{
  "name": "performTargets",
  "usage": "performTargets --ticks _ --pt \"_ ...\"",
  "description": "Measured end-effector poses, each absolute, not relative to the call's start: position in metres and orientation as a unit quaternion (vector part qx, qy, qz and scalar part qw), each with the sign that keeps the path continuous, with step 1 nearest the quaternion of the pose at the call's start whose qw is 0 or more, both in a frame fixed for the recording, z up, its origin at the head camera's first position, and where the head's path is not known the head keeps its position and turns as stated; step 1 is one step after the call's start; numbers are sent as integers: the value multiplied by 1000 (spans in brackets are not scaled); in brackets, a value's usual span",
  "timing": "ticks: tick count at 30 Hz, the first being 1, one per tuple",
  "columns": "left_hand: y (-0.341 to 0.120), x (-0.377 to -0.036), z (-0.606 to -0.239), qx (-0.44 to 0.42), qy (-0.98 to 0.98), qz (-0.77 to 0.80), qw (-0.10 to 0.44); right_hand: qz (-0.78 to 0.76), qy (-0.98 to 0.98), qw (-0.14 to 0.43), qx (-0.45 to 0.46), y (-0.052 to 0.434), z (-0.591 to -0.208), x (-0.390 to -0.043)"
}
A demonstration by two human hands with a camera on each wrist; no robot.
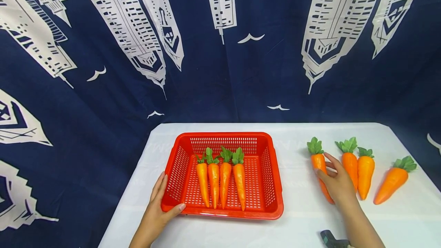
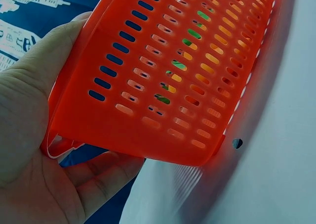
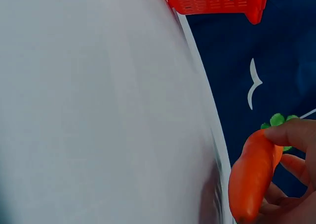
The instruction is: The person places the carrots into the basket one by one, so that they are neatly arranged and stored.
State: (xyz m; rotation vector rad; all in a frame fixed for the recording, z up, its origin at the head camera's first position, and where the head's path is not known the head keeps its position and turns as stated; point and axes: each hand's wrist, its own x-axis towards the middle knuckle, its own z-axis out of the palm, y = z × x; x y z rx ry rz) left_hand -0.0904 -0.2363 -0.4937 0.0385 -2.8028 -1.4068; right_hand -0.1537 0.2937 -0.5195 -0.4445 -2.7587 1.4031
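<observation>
In the head view my left hand (image 1: 153, 211) holds the front left corner of a red perforated basket (image 1: 224, 213), thumb on the front rim and fingers along the left side. Several orange carrots (image 1: 225, 181) with green tops lie side by side in the basket, tops toward the back. To the right, my right hand (image 1: 339, 186) pinches a carrot (image 1: 319, 162) between thumb and fingers near its leafy end. The right wrist view shows this held carrot (image 3: 252, 177) close up, while the left wrist view shows the basket's slotted side (image 2: 148, 70) against my palm.
Three more carrots lie right of my right hand: one (image 1: 349, 163) partly behind it, a second (image 1: 365, 175) beside that, and a third (image 1: 392, 183) tilted farther right. A dark device (image 1: 332, 239) shows by my right wrist. A navy cloth (image 1: 220, 87) hangs behind the white table (image 1: 293, 225).
</observation>
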Motion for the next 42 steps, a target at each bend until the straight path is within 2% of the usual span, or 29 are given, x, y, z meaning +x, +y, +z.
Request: performTargets --ticks 11,22,33,42 --pt "-237 -92 -493 11 -893 -451 4 479 -870 20 -117 284 -508 -161" --pt "-237 -92 -493 9 -891 -453 5 506 -855 10 -112 273 -487 -166" --pt "-235 -88 -489 7 -892 -452 4 490 -867 60 -68 259 -463 -173" --pt "-235 -89 -491 10 -892 -451 5 486 -871 70 -29 243 -437 -182"
